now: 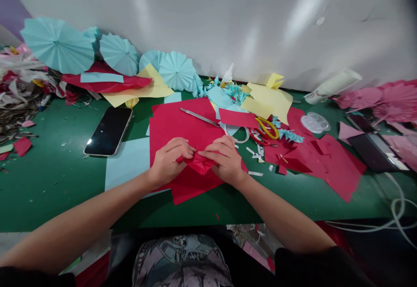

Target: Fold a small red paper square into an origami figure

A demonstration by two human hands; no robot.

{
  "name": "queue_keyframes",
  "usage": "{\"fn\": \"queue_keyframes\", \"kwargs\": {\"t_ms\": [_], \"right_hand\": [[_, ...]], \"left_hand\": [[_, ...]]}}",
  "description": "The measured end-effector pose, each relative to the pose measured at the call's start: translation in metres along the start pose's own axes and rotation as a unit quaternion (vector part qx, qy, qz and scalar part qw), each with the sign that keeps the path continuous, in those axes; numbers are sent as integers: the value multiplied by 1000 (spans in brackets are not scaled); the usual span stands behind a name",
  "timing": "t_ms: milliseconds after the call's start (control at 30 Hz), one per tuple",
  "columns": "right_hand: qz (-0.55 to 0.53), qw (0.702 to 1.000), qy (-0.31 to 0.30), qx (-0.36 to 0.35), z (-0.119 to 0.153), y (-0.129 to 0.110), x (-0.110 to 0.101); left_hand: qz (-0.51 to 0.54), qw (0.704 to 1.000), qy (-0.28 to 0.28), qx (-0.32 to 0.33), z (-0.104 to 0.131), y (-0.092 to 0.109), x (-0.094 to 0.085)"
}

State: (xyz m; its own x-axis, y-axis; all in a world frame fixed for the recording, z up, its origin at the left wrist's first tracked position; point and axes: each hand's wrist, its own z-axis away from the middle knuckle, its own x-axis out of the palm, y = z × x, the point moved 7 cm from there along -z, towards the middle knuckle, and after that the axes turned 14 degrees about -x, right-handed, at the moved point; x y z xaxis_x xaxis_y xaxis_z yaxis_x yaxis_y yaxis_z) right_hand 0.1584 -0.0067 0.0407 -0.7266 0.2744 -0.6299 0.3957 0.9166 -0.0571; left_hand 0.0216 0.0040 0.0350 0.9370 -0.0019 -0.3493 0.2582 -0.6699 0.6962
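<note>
A small folded red paper piece (202, 165) is held between my two hands, above flat red sheets (166, 124). My left hand (171, 159) pinches its left side with thumb and fingertips. On the right side, my right hand (224, 156) grips it the same way, the thumbs close together. A thin metal tool (199, 117) lies on the red sheets just beyond my hands. Light blue paper (125, 163) sticks out from under the sheets at the left.
Left of the sheets lies a phone (109, 131) on the green table (65, 183). Yellow-handled scissors (269, 128), a white ring (241, 135) and red scraps (342, 165) sit at the right. Blue pleated fans (177, 70) lean on the wall; cables (395, 209) hang at the right edge.
</note>
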Motion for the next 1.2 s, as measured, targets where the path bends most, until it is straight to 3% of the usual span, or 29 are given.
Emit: {"fn": "queue_keyframes", "kwargs": {"t_ms": [167, 300, 400, 533, 633, 733, 833, 967, 1067, 1200], "right_hand": [[-126, 983, 16, 129, 2, 14, 5], [-242, 927, 11, 286, 11, 26, 18], [-270, 884, -20, 382, 22, 31, 28], [-229, 879, -68, 413, 30, 35, 33], [-173, 881, -111, 425, 34, 39, 35], [-118, 880, -167, 428, 35, 41, 37], [-96, 885, -216, 402, 33, 39, 41], [-36, 894, -254, 367, 35, 39, 43], [-3, 897, -247, 366, 42, 43, 41], [-18, 918, -196, 343, 44, 48, 34]], "left_hand": [[-49, 993, -11, -108, 0, -10, 1], [-70, 974, -64, -206, -1, -19, 8], [-61, 956, -101, -269, 1, -26, 13], [-37, 927, -155, -340, 8, -35, 22], [-22, 913, -164, -372, 14, -41, 25], [-58, 922, -155, -350, 16, -42, 26], [-139, 933, -165, -287, 16, -40, 29], [-263, 919, -188, -226, 13, -42, 30], [-315, 914, -212, -146, 9, -38, 30], [-310, 911, -270, -32, 10, -29, 34]]}}
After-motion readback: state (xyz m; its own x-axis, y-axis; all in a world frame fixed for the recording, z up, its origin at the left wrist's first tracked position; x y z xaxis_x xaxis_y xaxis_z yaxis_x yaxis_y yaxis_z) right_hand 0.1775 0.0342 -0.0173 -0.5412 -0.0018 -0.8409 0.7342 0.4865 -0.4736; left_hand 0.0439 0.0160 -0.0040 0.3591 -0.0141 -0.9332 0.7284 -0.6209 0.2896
